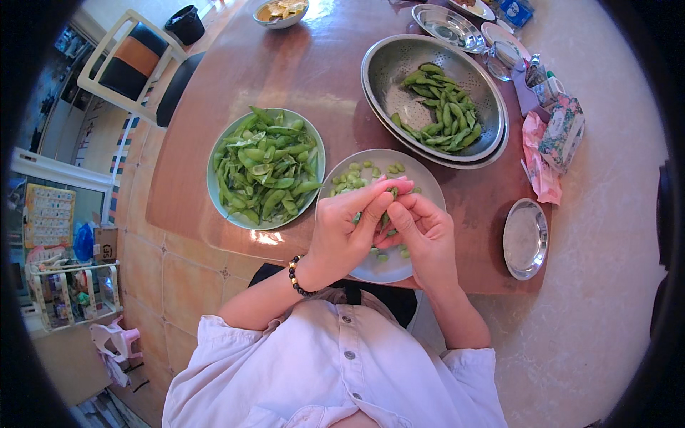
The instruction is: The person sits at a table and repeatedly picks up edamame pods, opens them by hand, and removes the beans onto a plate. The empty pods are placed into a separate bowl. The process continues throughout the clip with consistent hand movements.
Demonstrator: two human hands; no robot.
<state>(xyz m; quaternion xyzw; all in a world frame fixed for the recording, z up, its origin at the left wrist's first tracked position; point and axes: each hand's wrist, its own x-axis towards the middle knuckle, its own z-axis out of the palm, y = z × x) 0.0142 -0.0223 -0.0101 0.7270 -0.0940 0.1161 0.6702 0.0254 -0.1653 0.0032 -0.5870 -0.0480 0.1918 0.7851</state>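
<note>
My left hand, with a beaded bracelet at its wrist, and my right hand meet over a pale plate. Between their thumbs and fingers they grip a green edamame pod, mostly hidden by the fingers. Loose shelled beans lie on the plate around and below my hands. To the left, a round light-green plate bears a heap of pods, some split and translucent. Beyond the pale plate stands a perforated steel colander with whole pods in it, set in another metal bowl.
A small steel dish sits by the table's right edge. Behind it are a pink packet, a floral tissue pack and several dishes. A bowl of chips stands at the far edge. A chair is at the left.
</note>
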